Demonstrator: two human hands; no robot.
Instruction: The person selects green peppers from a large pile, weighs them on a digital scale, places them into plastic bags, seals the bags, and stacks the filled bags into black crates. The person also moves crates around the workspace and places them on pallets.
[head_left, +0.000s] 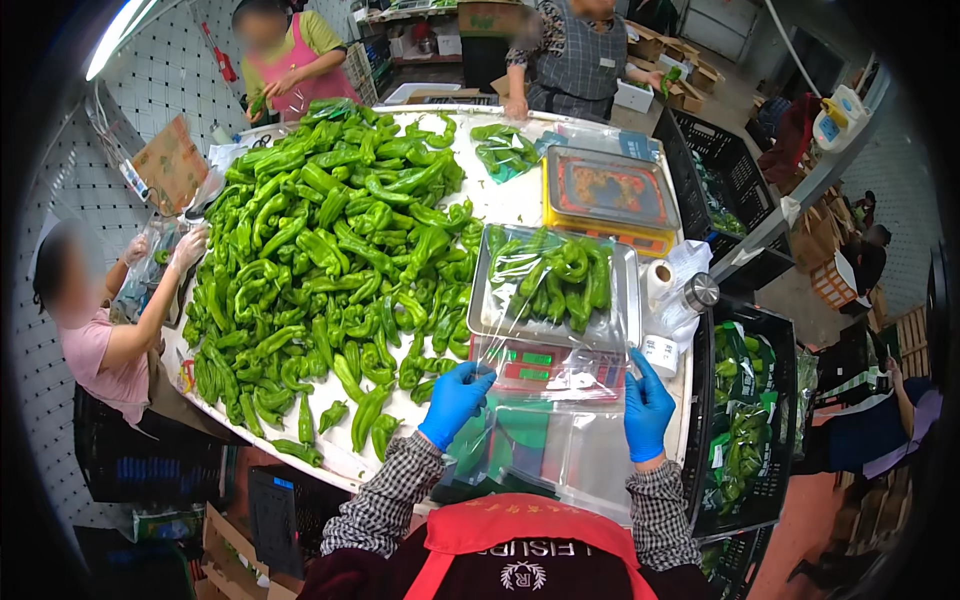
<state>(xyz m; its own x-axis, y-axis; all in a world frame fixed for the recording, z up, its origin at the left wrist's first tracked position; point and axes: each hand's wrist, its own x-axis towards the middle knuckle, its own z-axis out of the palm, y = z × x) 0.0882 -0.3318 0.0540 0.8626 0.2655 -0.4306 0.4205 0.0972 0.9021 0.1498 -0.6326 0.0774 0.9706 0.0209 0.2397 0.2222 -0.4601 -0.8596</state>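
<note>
A clear plastic bag (517, 330) holding green peppers (577, 281) lies on a metal tray (478, 307) atop a digital scale (551, 367) with lit green displays. My left hand (457, 397), in a blue glove, pinches the near left corner of the bag's mouth. At the opposite corner, my right hand (647, 405), gloved the same, grips the film between thumb and fingers. The bag's near edge is stretched between both hands, over the scale's front. Flat, unfilled bags (577, 450) are stacked just below, close to my body.
A big heap of green peppers (330, 247) covers the table's left. Behind my tray sits a second scale (611, 195); paper rolls (660, 277) and a steel-lidded bottle (700, 291) stand right. Black crates (746, 420) line the right edge. Co-workers (112, 330) stand around the table.
</note>
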